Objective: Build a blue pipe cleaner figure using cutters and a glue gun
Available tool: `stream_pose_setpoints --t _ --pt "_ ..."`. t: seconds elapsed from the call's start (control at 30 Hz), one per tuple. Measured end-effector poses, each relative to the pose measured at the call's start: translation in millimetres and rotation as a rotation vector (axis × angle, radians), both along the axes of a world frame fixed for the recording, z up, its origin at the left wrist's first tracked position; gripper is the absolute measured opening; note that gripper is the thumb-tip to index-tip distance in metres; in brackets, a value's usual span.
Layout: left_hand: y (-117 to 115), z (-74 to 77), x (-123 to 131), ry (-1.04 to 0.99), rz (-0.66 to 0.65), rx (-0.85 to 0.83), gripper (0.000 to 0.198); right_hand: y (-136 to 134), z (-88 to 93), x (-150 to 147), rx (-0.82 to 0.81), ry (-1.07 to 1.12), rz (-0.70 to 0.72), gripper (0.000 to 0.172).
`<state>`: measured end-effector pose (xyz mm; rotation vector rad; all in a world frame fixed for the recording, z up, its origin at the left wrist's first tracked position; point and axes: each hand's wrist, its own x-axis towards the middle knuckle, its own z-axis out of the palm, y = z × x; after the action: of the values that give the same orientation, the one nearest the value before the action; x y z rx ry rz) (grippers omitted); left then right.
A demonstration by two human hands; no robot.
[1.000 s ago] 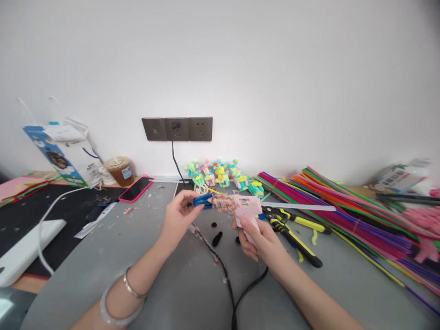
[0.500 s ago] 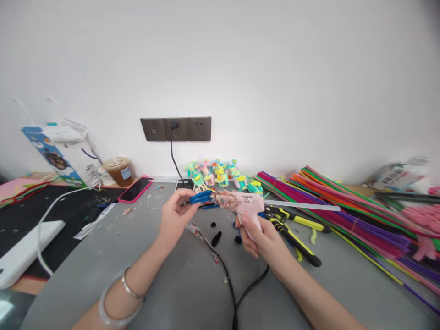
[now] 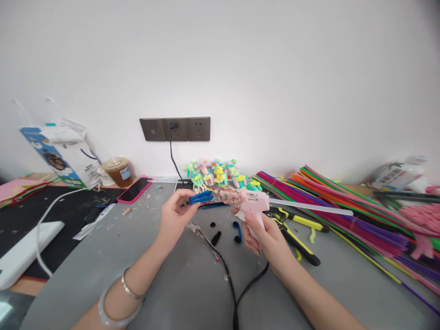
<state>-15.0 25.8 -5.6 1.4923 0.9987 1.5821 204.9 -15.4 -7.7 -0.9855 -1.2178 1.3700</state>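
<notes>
My left hand [image 3: 176, 215] pinches a short blue pipe-cleaner piece [image 3: 200, 197] above the grey table [image 3: 154, 284]. My right hand [image 3: 264, 236] grips the handle of a pink hot glue gun [image 3: 249, 202], whose glue-crusted nozzle points left at the blue piece. A clear glue stick [image 3: 309, 207] juts out of the gun's back to the right. The gun's black cord [image 3: 237, 293] trails toward me. Small black and blue bits [image 3: 236, 231] lie on the table below the gun.
Bundles of coloured pipe cleaners [image 3: 343, 201] and yellow-handled pliers [image 3: 295, 240] lie at the right. Small finished pipe-cleaner figures [image 3: 220, 173] sit by the wall under the sockets [image 3: 174, 129]. A pink phone [image 3: 135, 189], a drink cup [image 3: 118, 171] and a paper bag [image 3: 62, 153] stand at the left.
The glue gun has drawn slightly right and tilted, its nozzle a little farther from the blue piece. My left hand has barely moved.
</notes>
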Motion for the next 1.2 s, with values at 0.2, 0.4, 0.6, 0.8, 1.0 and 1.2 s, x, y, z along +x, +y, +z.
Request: stream_pose_setpoints --t 0.2,0.4,0.6,0.8,1.0,1.2 --pt "-2.2 0.7 2.6 0.039 -0.031 -0.037 0.018 -3.4 -1.2 -2.5 -0.004 0.004 0.079 0.055" --pt "-3.6 2.0 4.8 0.063 -0.060 -0.049 0.020 -4.3 -3.7 -3.9 -0.014 -0.012 0.124 0.053" --pt "-4.7 2.2 5.5 0.065 -0.067 -0.039 0.018 -3.9 -4.9 -5.7 -0.015 -0.006 0.123 0.051" --pt "-3.8 1.8 3.8 0.051 -0.062 -0.053 0.018 -3.4 -3.4 -5.9 -0.032 -0.019 0.098 0.054" --pt "-3.6 2.4 2.2 0.043 -0.046 -0.062 0.019 -2.8 -0.3 -5.7 -0.047 -0.028 0.060 0.056" --pt "-1.9 1.1 0.2 0.020 -0.050 -0.070 0.020 -2.5 2.4 -5.5 -0.060 -0.041 0.037 0.058"
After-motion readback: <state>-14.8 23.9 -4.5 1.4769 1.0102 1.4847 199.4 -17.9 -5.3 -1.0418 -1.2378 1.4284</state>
